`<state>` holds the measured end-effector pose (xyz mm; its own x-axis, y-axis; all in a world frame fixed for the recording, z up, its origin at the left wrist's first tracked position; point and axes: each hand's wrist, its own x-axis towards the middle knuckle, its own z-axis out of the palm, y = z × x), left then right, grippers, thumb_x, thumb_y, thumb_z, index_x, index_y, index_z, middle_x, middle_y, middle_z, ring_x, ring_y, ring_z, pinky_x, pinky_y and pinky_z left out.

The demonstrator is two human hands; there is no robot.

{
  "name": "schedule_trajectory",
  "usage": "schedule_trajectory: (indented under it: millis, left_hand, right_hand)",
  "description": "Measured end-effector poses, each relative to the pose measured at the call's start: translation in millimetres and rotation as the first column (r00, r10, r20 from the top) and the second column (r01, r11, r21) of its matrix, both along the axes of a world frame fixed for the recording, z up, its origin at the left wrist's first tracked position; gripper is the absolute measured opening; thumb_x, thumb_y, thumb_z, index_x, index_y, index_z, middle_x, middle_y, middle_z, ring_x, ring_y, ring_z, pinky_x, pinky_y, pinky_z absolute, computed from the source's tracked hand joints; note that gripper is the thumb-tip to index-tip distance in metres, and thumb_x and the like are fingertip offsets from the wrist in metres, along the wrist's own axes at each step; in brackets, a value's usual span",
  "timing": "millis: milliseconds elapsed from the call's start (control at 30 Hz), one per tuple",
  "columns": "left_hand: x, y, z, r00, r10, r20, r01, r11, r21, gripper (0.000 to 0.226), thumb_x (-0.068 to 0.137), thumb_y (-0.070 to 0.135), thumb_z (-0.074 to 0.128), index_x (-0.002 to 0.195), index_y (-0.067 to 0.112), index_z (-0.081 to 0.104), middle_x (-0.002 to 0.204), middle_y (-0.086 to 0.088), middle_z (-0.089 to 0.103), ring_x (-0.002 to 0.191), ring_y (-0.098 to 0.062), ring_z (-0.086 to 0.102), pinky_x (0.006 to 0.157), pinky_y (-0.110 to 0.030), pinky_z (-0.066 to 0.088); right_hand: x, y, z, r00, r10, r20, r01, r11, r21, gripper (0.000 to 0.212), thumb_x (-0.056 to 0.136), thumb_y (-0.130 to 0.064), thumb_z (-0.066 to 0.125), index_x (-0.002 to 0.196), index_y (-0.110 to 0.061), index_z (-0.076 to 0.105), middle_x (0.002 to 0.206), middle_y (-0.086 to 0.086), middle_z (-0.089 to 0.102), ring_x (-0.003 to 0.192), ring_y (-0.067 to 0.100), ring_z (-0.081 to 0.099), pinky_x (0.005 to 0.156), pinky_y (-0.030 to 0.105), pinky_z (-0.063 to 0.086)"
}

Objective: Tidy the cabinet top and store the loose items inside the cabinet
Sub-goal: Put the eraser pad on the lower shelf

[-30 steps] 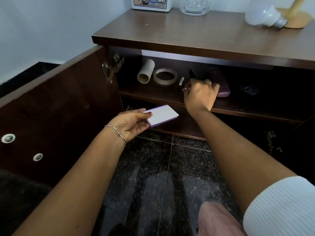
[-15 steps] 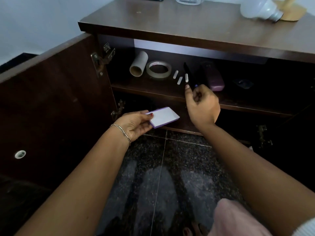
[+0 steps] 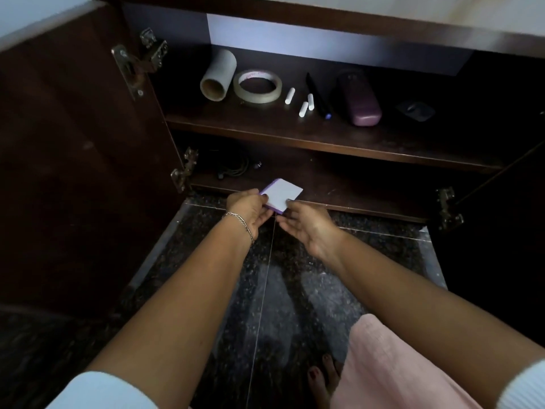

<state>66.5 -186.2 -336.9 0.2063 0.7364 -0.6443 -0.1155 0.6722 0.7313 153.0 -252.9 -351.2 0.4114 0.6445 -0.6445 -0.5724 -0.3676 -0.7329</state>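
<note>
Pinching the purple-edged pad [image 3: 284, 192] from 8 o'clock, the left hand [image 3: 249, 208] shares it with the right hand [image 3: 306, 223], whose fingertips pinch its 5 o'clock corner.

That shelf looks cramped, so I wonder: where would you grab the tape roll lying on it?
Probably its near rim, reaching in from the open front: the tape roll lies flat with its hole up, so a thumb outside and finger inside can pinch the wall. The cardboard tube and a chalk stick crowd its sides.
</note>
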Motion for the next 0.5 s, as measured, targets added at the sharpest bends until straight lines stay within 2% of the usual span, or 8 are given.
schedule_trajectory:
  millis: [100, 167, 267, 333, 400, 500]
  left_hand:
    - [5.1, 5.9, -6.4, 1.0, -0.009, 0.005, 0.009, 1.0, 0.013, 0.029, 0.093, -0.005, 0.049, 0.12, 0.004, 0.051, 0.096, -0.014, 0.061, 0.072, -0.018, 0.059, 0.071, -0.028, 0.051]
    - [8.0, 11.2, -9.7, 0.999, -0.043, 0.014, 0.043, 0.999, 0.0, 0.032, 0.094, -0.002, 0.048, 0.125, 0.004, 0.049, 0.086, -0.01, 0.061, 0.071, -0.017, 0.058, 0.073, -0.028, 0.052]
    - [12.8, 15.9, -13.2, 0.993, -0.116, 0.015, 0.116, 0.993, -0.008, 0.036, 0.095, 0.002, 0.048, 0.131, 0.005, 0.045, 0.084, -0.006, 0.059, 0.072, -0.016, 0.057, 0.08, -0.032, 0.051]
    - [15.2, 17.7, -14.6, 0.987, -0.163, 0.01, 0.163, 0.987, -0.005, 0.034, 0.096, 0.003, 0.047, 0.129, 0.001, 0.049, 0.086, -0.005, 0.058, 0.074, -0.016, 0.057, 0.079, -0.032, 0.05]
    - [17.5, 19.4, -17.2, 0.981, -0.196, 0.01, 0.196, 0.981, -0.011, 0.032, 0.096, 0.004, 0.046, 0.126, -0.001, 0.052, 0.098, -0.008, 0.058, 0.076, -0.018, 0.058, 0.082, -0.033, 0.05]
    - [21.3, 22.0, -21.9, 0.975, -0.222, -0.004, 0.222, 0.975, -0.025, 0.029, 0.096, 0.005, 0.046, 0.123, 0.0, 0.055, 0.113, -0.012, 0.056, 0.081, -0.021, 0.059, 0.087, -0.034, 0.049]
  right_hand:
    - [5.5, 15.8, -4.2, 0.994, -0.105, 0.035, 0.104, 0.994, 0.01, 0.018, 0.094, -0.006, 0.057, 0.111, 0.001, 0.056, 0.086, 0.012, 0.063, 0.067, 0.017, 0.064, 0.058, 0.021, 0.057]
    - [9.6, 27.2, -7.5, 0.987, -0.148, 0.065, 0.149, 0.989, -0.009, 0.013, 0.093, -0.005, 0.059, 0.105, -0.001, 0.056, 0.095, 0.017, 0.065, 0.068, 0.018, 0.064, 0.056, 0.021, 0.057]
    - [16.1, 44.6, -13.8, 0.97, -0.189, 0.152, 0.199, 0.979, -0.051, 0.017, 0.092, -0.005, 0.06, 0.107, 0.002, 0.059, 0.108, 0.021, 0.066, 0.073, 0.021, 0.066, 0.052, 0.02, 0.057]
    - [18.3, 54.5, -13.6, 0.962, -0.211, 0.172, 0.221, 0.975, -0.038, 0.02, 0.092, -0.004, 0.06, 0.11, 0.003, 0.059, 0.108, 0.021, 0.066, 0.075, 0.022, 0.065, 0.05, 0.019, 0.056]
    - [20.7, 62.4, -12.5, 0.953, -0.245, 0.177, 0.251, 0.968, -0.015, 0.021, 0.092, -0.002, 0.058, 0.112, 0.003, 0.057, 0.106, 0.018, 0.064, 0.079, 0.024, 0.066, 0.051, 0.019, 0.055]
    - [25.2, 69.6, -11.6, 0.943, -0.245, 0.226, 0.26, 0.965, -0.038, 0.016, 0.091, 0.002, 0.057, 0.107, -0.001, 0.059, 0.101, 0.013, 0.061, 0.091, 0.026, 0.066, 0.062, 0.022, 0.055]
